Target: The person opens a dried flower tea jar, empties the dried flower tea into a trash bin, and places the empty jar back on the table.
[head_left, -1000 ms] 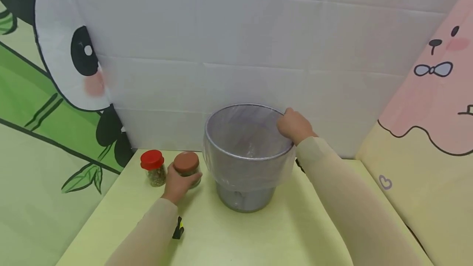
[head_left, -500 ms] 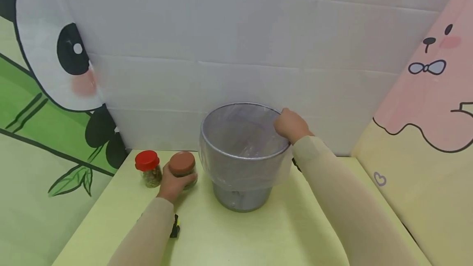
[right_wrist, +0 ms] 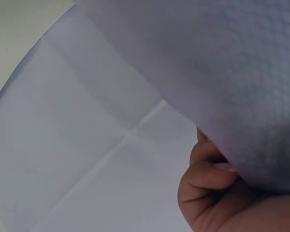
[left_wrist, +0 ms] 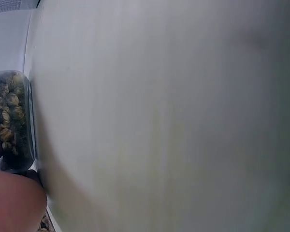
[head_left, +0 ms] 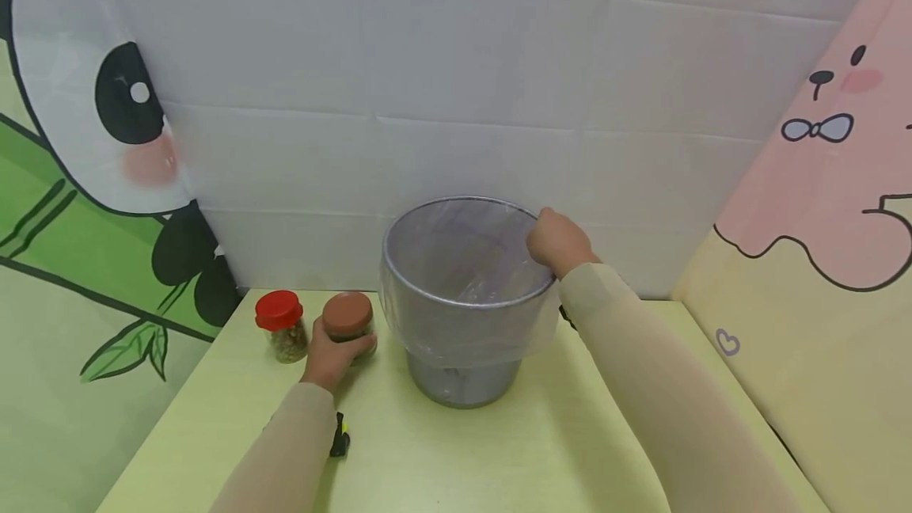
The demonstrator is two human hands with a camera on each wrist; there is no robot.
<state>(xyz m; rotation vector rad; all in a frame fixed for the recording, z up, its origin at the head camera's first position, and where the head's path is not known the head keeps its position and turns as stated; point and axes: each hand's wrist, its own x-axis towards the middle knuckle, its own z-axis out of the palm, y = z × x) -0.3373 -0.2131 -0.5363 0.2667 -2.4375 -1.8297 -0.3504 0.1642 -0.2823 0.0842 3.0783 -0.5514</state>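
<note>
Jar [head_left: 348,321] (brown lid, unlabelled) in left hand [head_left: 329,359] | right hand [head_left: 558,243] grips bin [head_left: 466,323] rim

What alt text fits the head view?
A person's right hand grips the rim of a lined bin on a yellow table; the left hand holds a brown-lidded jar beside a red-lidded jar.

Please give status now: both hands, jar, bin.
Left hand grips brown-lid jar on table. Right hand holds rim of lined bin. Red-lid jar stands beside; nothing blocking.
</note>
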